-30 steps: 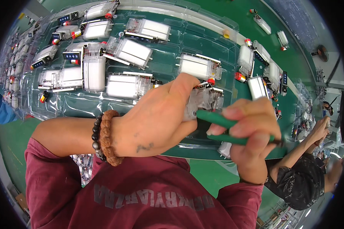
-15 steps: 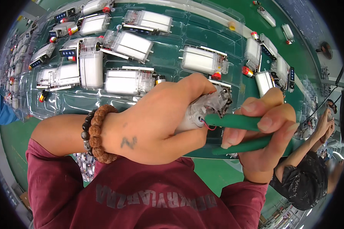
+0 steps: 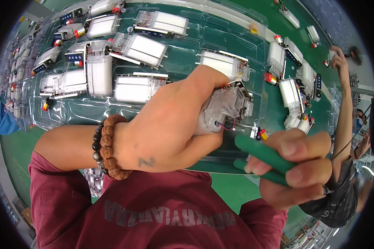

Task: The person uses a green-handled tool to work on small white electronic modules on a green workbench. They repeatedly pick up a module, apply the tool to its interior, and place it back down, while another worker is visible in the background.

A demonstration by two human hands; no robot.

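My left hand [image 3: 166, 120] is closed around a small electronic assembly [image 3: 224, 106]. Its clear plastic end, circuit board and thin red and blue wires stick out past my fingers, while the rest is hidden in my grip. To the right and a little nearer, my right hand [image 3: 297, 168] grips a tool with two green handles [image 3: 266, 155], slightly spread and pointing left. The handles are apart from the assembly. My fingers cover the tool's working end, so its exact kind is unclear.
A clear plastic tray [image 3: 183, 89] with several similar white-celled assemblies [image 3: 139, 50] lies on the green table. More assemblies [image 3: 293, 93] lie to the right. A co-worker's arm [image 3: 345, 99] reaches in at the far right. A blue cloth or bag [image 3: 2, 116] shows at the left edge.
My right hand and the green-handled tool have drawn away from the wires, right and nearer. The assembly has turned slightly in my left hand. A co-worker's arm now stretches forward at right.
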